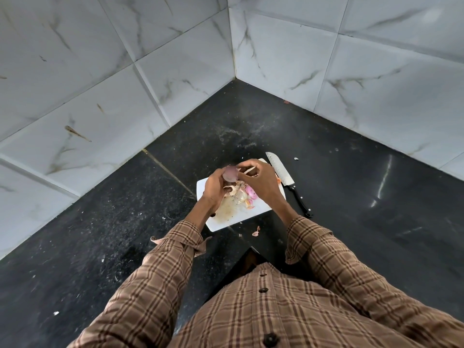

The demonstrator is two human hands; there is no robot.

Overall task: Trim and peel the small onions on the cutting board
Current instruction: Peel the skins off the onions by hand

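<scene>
Readable text: none can be made out anywhere in the head view.
Knife blade (279,169): at 1 o'clock from the cutting board (241,217), no brand or stamp can be read.
Wall tiles (376,71): only grey veining is shown, no lettering.

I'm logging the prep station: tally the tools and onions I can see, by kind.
Knife: 1
Cutting board: 1
Onion held in the left hand: 1
Peeled pink onions on the board: about 2, partly hidden by skins
Total: about 5
</scene>
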